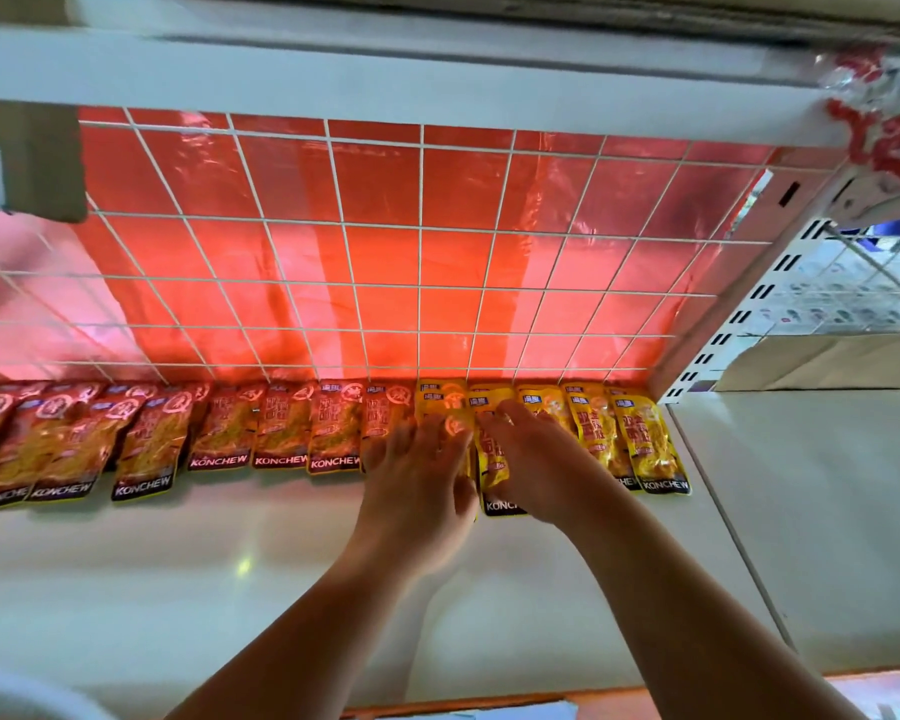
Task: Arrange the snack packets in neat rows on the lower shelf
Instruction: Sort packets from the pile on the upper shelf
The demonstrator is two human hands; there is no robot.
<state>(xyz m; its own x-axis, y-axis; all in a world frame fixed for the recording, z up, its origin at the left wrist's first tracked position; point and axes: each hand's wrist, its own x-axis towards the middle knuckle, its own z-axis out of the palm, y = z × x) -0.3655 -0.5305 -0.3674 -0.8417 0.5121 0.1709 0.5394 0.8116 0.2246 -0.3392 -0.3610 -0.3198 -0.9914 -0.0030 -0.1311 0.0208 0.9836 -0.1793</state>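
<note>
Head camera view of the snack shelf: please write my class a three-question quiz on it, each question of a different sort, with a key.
1. True or false: the red packets lie to the left of the yellow packets in the row.
2. Where are the left hand and the right hand?
A. On the red packets at the far left
B. At the yellow packets, near where the two colours meet
C. On the wire grid behind the row
3. Fill in: the brand word printed along the foot of the packets is ____.

Key: 1 true; 2 B; 3 KONCHEW.
</note>
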